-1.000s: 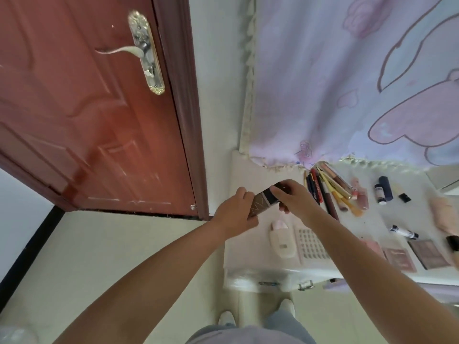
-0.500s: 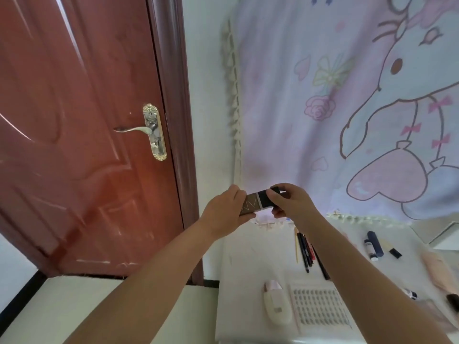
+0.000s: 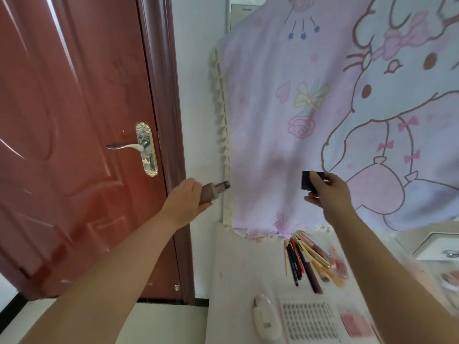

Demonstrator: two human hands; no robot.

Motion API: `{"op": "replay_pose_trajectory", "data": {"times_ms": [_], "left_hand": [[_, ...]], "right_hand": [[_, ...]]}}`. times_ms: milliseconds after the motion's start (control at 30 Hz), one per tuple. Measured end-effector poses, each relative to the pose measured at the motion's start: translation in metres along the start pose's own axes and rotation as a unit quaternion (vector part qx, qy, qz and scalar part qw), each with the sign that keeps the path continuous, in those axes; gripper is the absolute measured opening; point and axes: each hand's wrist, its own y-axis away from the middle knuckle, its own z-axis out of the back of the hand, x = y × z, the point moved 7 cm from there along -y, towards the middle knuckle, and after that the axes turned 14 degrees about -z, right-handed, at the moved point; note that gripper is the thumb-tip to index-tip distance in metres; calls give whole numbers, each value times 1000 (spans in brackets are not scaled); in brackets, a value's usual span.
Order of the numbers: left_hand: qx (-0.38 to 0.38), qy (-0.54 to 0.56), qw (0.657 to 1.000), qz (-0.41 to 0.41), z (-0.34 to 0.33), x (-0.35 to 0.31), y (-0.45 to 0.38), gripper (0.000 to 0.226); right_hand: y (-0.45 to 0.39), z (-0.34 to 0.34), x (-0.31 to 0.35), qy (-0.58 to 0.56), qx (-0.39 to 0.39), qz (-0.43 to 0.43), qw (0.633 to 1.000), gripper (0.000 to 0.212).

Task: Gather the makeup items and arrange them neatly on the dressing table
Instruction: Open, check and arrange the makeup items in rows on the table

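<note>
My left hand grips the brown base of a lipstick, its silver neck pointing right. My right hand pinches the black cap, held well apart from the base. Both hands are raised in front of the pink cartoon cloth. Below on the white dressing table lies a fan of makeup pencils, a white oval device, a tray of false lashes and a pink palette.
A red-brown door with a brass lever handle stands closed at the left. The pink cartoon cloth hangs over the wall behind the table. More small items sit blurred at the table's far right edge.
The lipstick was held closed between both hands; now the cap is off and the hands have moved apart. My view has tilted upward, away from the table.
</note>
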Motion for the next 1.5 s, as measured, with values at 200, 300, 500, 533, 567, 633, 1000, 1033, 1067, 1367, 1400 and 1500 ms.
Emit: {"op": "replay_pose_trajectory", "data": {"times_ms": [200, 300, 500, 533, 567, 633, 1000, 1033, 1067, 1367, 1400, 1500], "left_hand": [[-41, -5, 999, -30, 25, -21, -4, 43], [-60, -12, 995, -78, 37, -57, -14, 41], [-93, 12, 992, -81, 29, -76, -14, 42], [-93, 29, 992, -80, 25, -77, -13, 43], [-94, 58, 992, -66, 19, -76, -13, 44], [-82, 102, 991, -35, 5, -73, -12, 47], [-16, 373, 927, 23, -40, -95, -8, 32], [-2, 419, 908, 26, -46, -99, -7, 28], [8, 459, 888, 33, -52, -102, -6, 23], [51, 608, 779, 149, -119, -101, 23, 25], [57, 613, 771, 162, -129, -101, 30, 28], [75, 626, 750, 202, -159, -106, 56, 35]], "right_hand": [[14, -30, 6, 89, 90, 39, 991, 32], [31, -64, 3, 105, 126, 64, 984, 34], [33, -69, -8, 165, 112, 91, 976, 37], [32, -69, -10, 174, 111, 88, 974, 39], [32, -68, -13, 179, 111, 82, 974, 40], [31, -67, -17, 178, 110, 67, 976, 40], [22, -57, -40, 164, 121, 28, 979, 20], [22, -57, -44, 169, 129, 22, 977, 21], [23, -58, -47, 177, 137, 17, 974, 23], [19, -57, -95, 233, 206, -12, 950, 34], [16, -54, -106, 234, 199, -25, 951, 32], [12, -39, -152, 273, 166, -87, 944, 29]]}}
